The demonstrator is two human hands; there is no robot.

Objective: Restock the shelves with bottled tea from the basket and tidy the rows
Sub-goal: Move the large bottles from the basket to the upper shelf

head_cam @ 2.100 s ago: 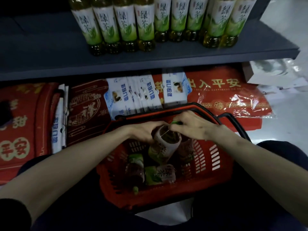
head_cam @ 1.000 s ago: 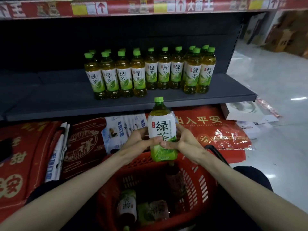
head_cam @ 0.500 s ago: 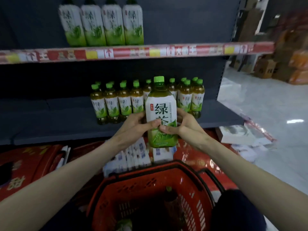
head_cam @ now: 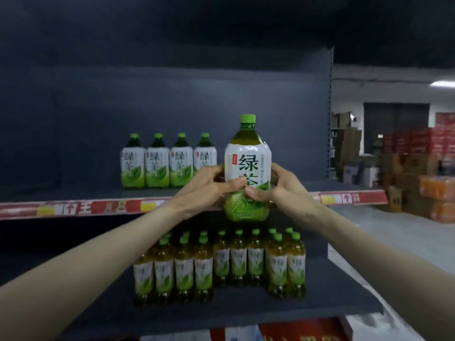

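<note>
Currently my left hand (head_cam: pixel 204 190) and right hand (head_cam: pixel 283 188) clamp the green tea bottle (head_cam: pixel 247 166), just right of the four-bottle row (head_cam: pixel 168 166). Risk: base clips the shelf lip (head_cam: pixel 110 206), or I topple the row's end bottle (head_cam: pixel 205 161).

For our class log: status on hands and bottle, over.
Left hand, right hand grip tea bottle, upright. Row of four on upper shelf. No obstruction seen.

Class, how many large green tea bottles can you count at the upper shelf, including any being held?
5. Four large bottles stand in a row on the upper shelf; the fifth bottle is held upright by the left hand and right hand. Others may hide behind it.
</note>
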